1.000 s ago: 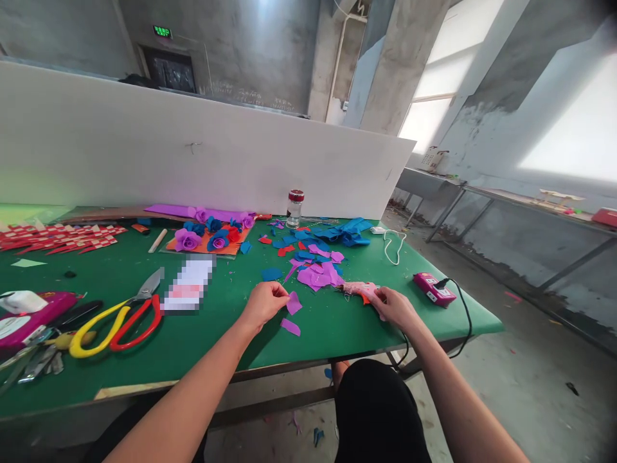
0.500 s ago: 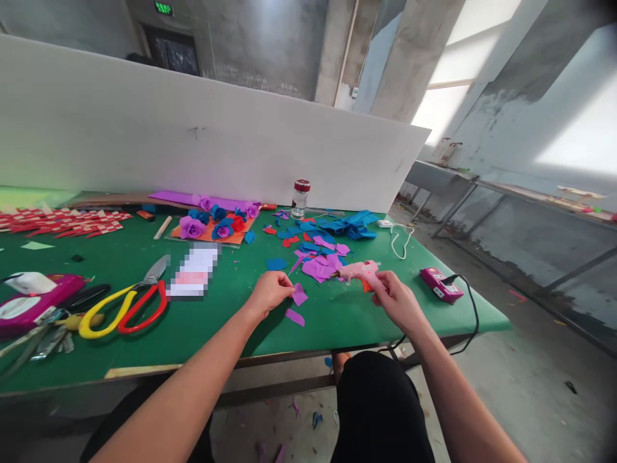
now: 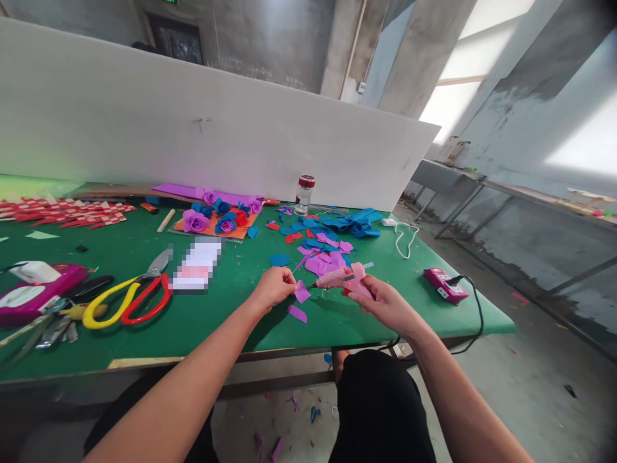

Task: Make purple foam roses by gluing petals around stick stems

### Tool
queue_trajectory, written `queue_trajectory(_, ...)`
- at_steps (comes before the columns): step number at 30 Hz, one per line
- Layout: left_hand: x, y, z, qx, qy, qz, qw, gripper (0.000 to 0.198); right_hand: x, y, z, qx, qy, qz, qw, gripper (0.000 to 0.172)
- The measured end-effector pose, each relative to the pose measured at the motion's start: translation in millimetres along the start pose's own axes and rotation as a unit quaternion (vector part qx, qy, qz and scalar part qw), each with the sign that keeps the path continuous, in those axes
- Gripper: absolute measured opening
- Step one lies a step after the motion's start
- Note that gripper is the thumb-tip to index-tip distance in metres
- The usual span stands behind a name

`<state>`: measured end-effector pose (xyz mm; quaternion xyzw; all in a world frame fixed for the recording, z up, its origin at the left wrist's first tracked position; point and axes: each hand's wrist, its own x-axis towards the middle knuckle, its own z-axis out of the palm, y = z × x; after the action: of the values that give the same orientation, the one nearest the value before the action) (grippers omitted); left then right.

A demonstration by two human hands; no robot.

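Note:
My left hand [image 3: 276,289] pinches a small purple paper petal [image 3: 302,292] at its edge, above the green tabletop. My right hand [image 3: 388,302] is wrapped around the handle of a pink hot glue gun [image 3: 340,278]. The nozzle points left and is close to the petal; whether it touches, I cannot tell. Just below the held petal lies a second purple piece [image 3: 297,314]. Behind the glue gun is a pile of purple cut pieces [image 3: 324,263], with blue and red scraps mixed in.
Scissors [image 3: 144,296] with yellow and red handles lie left. Finished paper roses [image 3: 224,218] sit on an orange sheet at the back, near a glass jar [image 3: 304,196]. A magenta power socket [image 3: 446,286] with a plugged cord is at the right. A white board [image 3: 216,128] stands behind.
My right hand has brought the glue gun left and turned it, so its nozzle is now by the petal. My left hand keeps its pinch nearly in place. The view shifted slightly.

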<state>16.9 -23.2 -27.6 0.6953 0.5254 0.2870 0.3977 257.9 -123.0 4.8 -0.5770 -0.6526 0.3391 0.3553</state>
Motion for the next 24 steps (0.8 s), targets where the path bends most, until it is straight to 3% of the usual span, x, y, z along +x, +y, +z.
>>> queue_trajectory(6, 0.3, 0.5, -1.1, 0.0, -0.01, -0.001, 1.0, 0.011, 1.2, -13.4, -0.3, 0.056, -0.066, 0.054, 0.995, 0.042)
queue_trajectory(10, 1.3, -0.5, -2.1, 0.001, -0.019, 0.001, 1.0, 0.011, 2.2, -12.8, -0.9, 0.08, -0.07, 0.077, 0.991, 0.042)
queue_trajectory(24, 0.9, 1.0, -3.3, 0.0, -0.031, 0.005, 1.0, 0.011, 5.0, -13.6, 1.2, 0.036, -0.07, 0.047, 0.996, 0.046)
